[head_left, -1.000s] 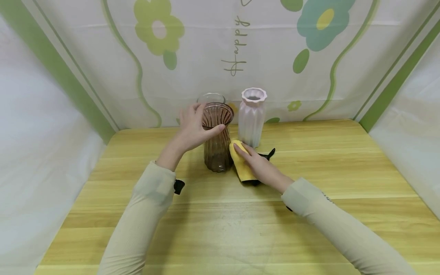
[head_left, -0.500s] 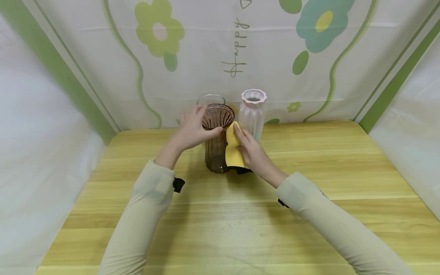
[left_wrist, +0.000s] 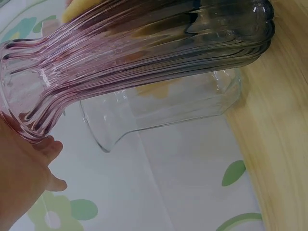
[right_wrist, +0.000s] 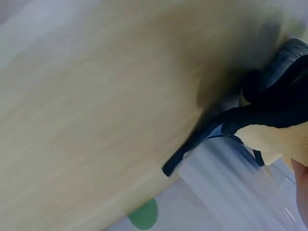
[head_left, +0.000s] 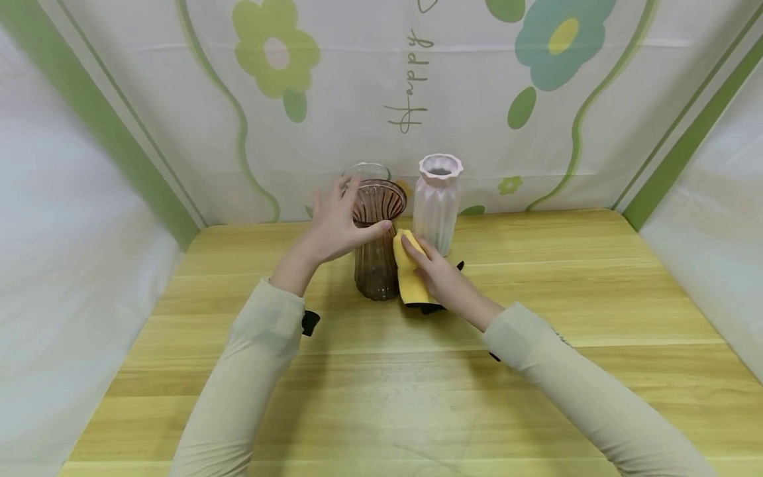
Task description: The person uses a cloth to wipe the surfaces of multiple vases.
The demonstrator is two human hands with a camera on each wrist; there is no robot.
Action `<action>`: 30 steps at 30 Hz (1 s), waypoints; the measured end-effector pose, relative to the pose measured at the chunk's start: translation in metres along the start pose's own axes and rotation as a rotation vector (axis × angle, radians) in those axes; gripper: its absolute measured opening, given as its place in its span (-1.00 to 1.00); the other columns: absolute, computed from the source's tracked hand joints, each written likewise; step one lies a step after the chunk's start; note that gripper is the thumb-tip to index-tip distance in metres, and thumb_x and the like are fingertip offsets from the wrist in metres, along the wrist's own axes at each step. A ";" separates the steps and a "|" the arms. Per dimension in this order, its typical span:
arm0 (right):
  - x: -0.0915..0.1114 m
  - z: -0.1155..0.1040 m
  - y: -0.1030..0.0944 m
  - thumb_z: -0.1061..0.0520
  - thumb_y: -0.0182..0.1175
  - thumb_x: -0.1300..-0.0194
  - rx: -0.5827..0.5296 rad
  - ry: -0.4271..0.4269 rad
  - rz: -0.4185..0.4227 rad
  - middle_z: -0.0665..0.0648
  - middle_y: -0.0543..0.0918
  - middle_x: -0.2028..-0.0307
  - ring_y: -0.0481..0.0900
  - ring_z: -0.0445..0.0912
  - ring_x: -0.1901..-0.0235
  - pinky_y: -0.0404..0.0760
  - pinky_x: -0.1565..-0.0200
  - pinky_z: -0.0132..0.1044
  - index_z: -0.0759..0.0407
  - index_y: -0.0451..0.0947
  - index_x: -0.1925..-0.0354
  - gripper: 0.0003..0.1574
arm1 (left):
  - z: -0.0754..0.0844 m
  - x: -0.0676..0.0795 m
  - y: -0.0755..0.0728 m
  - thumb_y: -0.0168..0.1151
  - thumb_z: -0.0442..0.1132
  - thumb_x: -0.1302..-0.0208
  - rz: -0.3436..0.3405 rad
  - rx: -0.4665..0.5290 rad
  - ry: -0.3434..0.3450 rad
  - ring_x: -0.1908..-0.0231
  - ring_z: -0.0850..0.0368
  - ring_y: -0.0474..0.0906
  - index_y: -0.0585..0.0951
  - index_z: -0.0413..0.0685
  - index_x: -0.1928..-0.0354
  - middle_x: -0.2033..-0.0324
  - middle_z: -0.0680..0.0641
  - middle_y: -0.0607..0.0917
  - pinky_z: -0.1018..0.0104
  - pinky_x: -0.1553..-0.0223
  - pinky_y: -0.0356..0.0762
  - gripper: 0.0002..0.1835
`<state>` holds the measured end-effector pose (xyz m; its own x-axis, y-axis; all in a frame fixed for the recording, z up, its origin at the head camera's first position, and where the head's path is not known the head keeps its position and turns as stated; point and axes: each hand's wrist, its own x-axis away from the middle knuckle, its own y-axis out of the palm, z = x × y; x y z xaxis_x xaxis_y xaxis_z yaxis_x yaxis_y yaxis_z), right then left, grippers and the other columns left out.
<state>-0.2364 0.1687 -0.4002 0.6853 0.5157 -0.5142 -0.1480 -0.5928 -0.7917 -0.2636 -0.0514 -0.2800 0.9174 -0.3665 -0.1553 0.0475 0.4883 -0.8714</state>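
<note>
A ribbed glass vase [head_left: 377, 268], pinkish at the rim and smoky grey lower down, stands upright on the table. My left hand [head_left: 334, 228] holds it at the rim, thumb on the near side and fingers at the left and behind. My right hand [head_left: 446, 277] grips a folded yellow cloth [head_left: 408, 275] with a black edge, against the vase's right side. In the right wrist view the cloth [right_wrist: 276, 137] shows its dark trim and a black strap [right_wrist: 185, 153]. The left wrist view shows the ribbed vase [left_wrist: 139, 53] large, the left hand [left_wrist: 21, 178] at its rim.
Behind the ribbed vase is a clear glass vase [left_wrist: 163, 103], mostly hidden in the head view. A white-pink fluted vase [head_left: 436, 209] stands close behind the right hand. The wooden table [head_left: 381, 397] ends at a flower-printed curtain [head_left: 352, 86].
My right hand slid the cloth up the vase's right side to near the rim, then came part of the way down again. The left hand has hardly moved and the vases stay in place.
</note>
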 end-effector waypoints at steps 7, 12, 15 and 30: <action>0.017 0.007 -0.002 0.29 -0.01 -0.42 0.006 0.131 -0.196 0.40 0.20 -0.39 0.66 0.25 0.29 0.65 0.23 -0.05 0.07 0.09 -0.46 -0.29 | 0.003 0.001 0.003 0.17 0.38 -0.09 0.043 -0.026 -0.025 -0.42 -0.20 -0.09 -0.04 -0.02 -0.51 -0.41 -0.27 0.06 -0.20 -0.40 -0.20 0.10; 0.018 0.009 -0.001 0.30 -0.01 -0.41 -0.005 0.106 -0.182 0.42 0.20 -0.38 0.66 0.21 0.32 0.66 0.25 -0.10 0.06 0.05 -0.47 -0.26 | 0.003 0.001 0.003 0.16 0.35 -0.12 0.052 -0.038 -0.030 -0.41 -0.20 -0.06 0.01 -0.02 -0.50 -0.40 -0.28 0.09 -0.21 -0.41 -0.20 0.04; 0.012 0.009 0.001 0.34 0.04 -0.37 -0.013 0.043 -0.088 0.47 0.26 -0.33 0.63 0.28 0.14 0.67 0.12 -0.05 0.14 0.08 -0.45 -0.24 | 0.002 0.001 0.001 0.17 0.31 -0.14 0.050 -0.047 -0.017 -0.42 -0.18 -0.02 0.06 -0.04 -0.49 -0.40 -0.27 0.13 -0.25 -0.43 -0.35 0.00; -0.022 -0.010 -0.010 0.37 0.10 -0.30 -0.132 0.031 0.167 0.45 0.32 -0.29 0.38 0.28 -0.26 0.48 -0.21 0.00 0.24 0.04 -0.45 -0.17 | 0.003 0.004 -0.006 0.05 0.22 -0.19 -0.022 -0.060 0.034 -0.46 -0.24 -0.03 0.04 -0.20 -0.48 -0.46 -0.26 0.08 -0.34 -0.37 -0.58 -0.05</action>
<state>-0.2424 0.1568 -0.3777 0.6808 0.3857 -0.6227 -0.1680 -0.7452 -0.6453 -0.2590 -0.0537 -0.2745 0.9024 -0.4038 -0.1504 0.0428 0.4314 -0.9011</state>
